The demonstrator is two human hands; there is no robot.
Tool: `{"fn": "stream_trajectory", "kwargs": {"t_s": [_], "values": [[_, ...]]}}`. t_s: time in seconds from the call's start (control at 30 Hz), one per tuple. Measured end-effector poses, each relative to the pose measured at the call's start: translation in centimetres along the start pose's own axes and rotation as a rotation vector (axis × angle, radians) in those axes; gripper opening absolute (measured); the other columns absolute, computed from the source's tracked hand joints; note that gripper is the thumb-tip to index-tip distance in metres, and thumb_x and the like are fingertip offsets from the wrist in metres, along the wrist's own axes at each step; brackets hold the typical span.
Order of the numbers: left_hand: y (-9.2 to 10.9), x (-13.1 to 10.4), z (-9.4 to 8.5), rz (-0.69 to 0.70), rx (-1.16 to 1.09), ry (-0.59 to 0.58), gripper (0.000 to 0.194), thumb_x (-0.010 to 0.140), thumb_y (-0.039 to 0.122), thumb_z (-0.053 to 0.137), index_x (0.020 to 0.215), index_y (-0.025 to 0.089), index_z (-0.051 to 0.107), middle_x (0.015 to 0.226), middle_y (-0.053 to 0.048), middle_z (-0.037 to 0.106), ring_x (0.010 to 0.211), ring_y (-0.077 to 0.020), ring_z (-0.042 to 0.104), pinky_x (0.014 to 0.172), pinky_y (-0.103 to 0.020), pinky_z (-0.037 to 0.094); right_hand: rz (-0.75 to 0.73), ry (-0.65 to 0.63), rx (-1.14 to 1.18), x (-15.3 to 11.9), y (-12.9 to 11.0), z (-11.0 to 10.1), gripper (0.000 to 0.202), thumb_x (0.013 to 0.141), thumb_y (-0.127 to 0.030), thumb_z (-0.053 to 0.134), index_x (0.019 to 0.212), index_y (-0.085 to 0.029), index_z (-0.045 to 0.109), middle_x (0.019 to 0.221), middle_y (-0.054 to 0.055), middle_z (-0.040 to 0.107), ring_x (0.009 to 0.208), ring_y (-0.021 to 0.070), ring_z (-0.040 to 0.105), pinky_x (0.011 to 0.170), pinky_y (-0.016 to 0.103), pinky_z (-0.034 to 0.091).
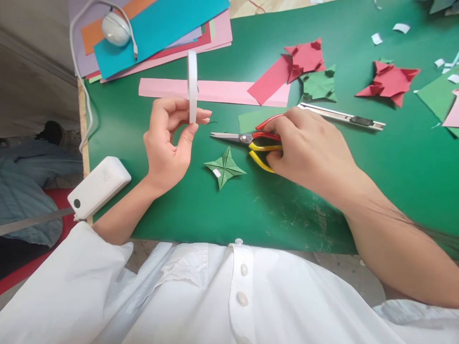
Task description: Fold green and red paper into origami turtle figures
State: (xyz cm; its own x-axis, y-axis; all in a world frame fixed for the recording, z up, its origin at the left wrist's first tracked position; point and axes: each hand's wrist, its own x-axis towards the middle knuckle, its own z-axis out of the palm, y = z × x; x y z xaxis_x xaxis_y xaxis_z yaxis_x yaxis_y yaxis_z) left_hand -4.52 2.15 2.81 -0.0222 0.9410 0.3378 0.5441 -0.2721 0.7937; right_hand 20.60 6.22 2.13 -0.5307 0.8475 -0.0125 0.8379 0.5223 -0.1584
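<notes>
My left hand [170, 141] holds a roll of white tape [192, 86] upright between thumb and fingers, above the green table [172, 215]. Red and yellow handled scissors [247, 138] lie under my right hand [310, 143], whose fingers grip the handles; the blades point left and look closed. Between my hands lies a green folded paper star [225, 168] with a small white piece on its left arm. A green paper strip [251, 120] is partly behind the scissors. Just beyond my right hand is a box cutter [344, 116].
A long pink strip [161, 88] crosses behind my hands. Red folded stars [390, 82] and a green one [318, 85] lie at the back right. Colored sheets [161, 31] hold a mouse [115, 28]. A white power bank [99, 187] sits at the left edge. Someone's leg shows far left.
</notes>
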Motion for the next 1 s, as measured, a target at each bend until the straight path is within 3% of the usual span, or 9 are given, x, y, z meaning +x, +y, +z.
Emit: {"fn": "stream_trajectory", "kwargs": {"t_s": [0.13,0.27,0.47,0.57,0.7,0.83,1.0], "values": [[-0.2,-0.2,0.3,0.034,-0.105,-0.023,0.039,0.100,0.054,0.057,0.130,0.036,0.039,0.114,0.003,0.074,0.104,-0.0189,0.076,0.094,-0.040,0.063,0.162,0.027,-0.020,0.2,-0.3,-0.5,0.036,0.072,-0.017,0.056,0.108,-0.014,0.064,0.106,0.014,0.066,0.088,0.0241,0.063,0.059,0.031,0.028],[-0.2,-0.3,0.4,0.088,-0.186,-0.062,0.036,0.102,0.050,0.054,0.132,0.035,0.042,0.113,0.002,0.074,0.096,-0.0184,0.078,0.087,-0.037,0.065,0.187,0.228,-0.006,0.3,0.4,-0.1,0.023,0.081,-0.031,0.048,0.097,-0.017,0.058,0.091,0.006,0.068,0.073,0.0167,0.061,0.058,0.027,0.025],[0.5,-0.7,0.5,0.069,-0.203,-0.122,0.033,0.103,0.047,0.052,0.133,0.033,0.048,0.115,0.001,0.075,0.092,-0.0169,0.079,0.085,-0.034,0.066,0.146,0.406,0.007,0.0,0.5,0.3,0.049,0.086,-0.068,0.047,0.094,-0.020,0.051,0.071,-0.001,0.060,0.063,0.0147,0.057,0.059,0.025,0.027],[0.7,-0.8,0.5,0.069,-0.221,-0.136,0.033,0.103,0.045,0.054,0.133,0.034,0.048,0.114,0.002,0.075,0.093,-0.0171,0.079,0.085,-0.035,0.067,0.119,0.413,-0.002,-0.1,0.3,-0.1,0.064,0.085,-0.081,0.040,0.098,-0.019,0.050,0.077,0.001,0.060,0.068,0.0167,0.058,0.060,0.029,0.034],[0.7,-0.8,0.6,0.067,-0.223,-0.142,0.031,0.103,0.038,0.056,0.132,0.031,0.050,0.108,0.001,0.076,0.092,-0.0165,0.079,0.084,-0.032,0.067,0.028,0.336,0.000,0.2,0.7,-0.1,0.075,0.086,-0.085,0.033,0.104,-0.015,0.048,0.097,0.011,0.059,0.092,0.0265,0.061,0.078,0.043,0.049],[0.7,-0.9,0.6,0.101,-0.269,-0.162,0.028,0.102,0.029,0.058,0.130,0.029,0.051,0.101,0.003,0.074,0.090,-0.0148,0.079,0.084,-0.031,0.068,0.027,0.326,-0.069,0.4,0.9,0.1,0.080,0.085,-0.088,0.029,0.107,-0.014,0.048,0.100,0.014,0.057,0.096,0.0305,0.060,0.082,0.050,0.052],[1.0,-1.3,0.8,0.129,-0.298,-0.202,0.032,0.101,0.018,0.059,0.127,0.035,0.052,0.099,0.005,0.072,0.088,-0.0132,0.078,0.084,-0.033,0.070,-0.007,0.391,-0.159,0.1,0.4,0.0,0.089,0.085,-0.092,0.017,0.106,-0.012,0.050,0.097,0.014,0.057,0.093,0.0298,0.061,0.077,0.047,0.052]]}}
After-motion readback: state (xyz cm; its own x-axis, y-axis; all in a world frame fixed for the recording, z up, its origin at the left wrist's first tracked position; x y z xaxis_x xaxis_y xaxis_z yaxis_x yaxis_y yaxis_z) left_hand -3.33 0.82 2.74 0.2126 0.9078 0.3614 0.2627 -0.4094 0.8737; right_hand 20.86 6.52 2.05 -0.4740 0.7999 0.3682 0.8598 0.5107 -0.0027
